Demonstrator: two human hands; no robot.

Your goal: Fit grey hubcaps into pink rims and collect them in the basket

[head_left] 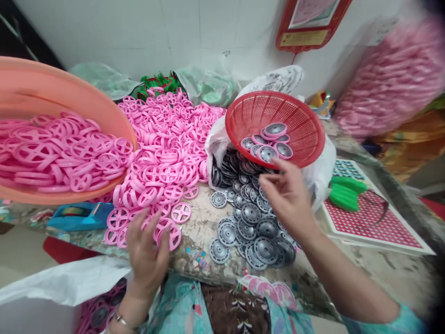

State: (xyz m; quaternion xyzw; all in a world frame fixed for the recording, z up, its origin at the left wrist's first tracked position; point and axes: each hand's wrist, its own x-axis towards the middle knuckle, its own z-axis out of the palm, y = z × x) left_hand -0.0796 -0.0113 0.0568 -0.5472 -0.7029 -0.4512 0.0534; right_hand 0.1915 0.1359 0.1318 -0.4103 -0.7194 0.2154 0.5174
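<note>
My left hand (148,250) is over the near edge of a heap of pink plastic wheel rings (167,153), fingers spread and curved down. Its fingertips reach one pink ring (170,232), but no grip on it shows. My right hand (287,197) hovers by the front rim of a red mesh basket (239,111), thumb and fingers apart with nothing visible between them. Inside the basket lie several pink rings fitted with grey discs (267,153). Below that hand, loose grey wheel discs (250,213) spill from a white sack (217,139) onto the table.
An orange tub (62,88) of pink rings leans in at left, with a blue tape dispenser (79,216) below it. At right, green clips (347,192) rest on sticker sheets (382,222). A large bag of pink pieces (392,79) stands behind. Assembled wheels fill a white bag (69,278) below.
</note>
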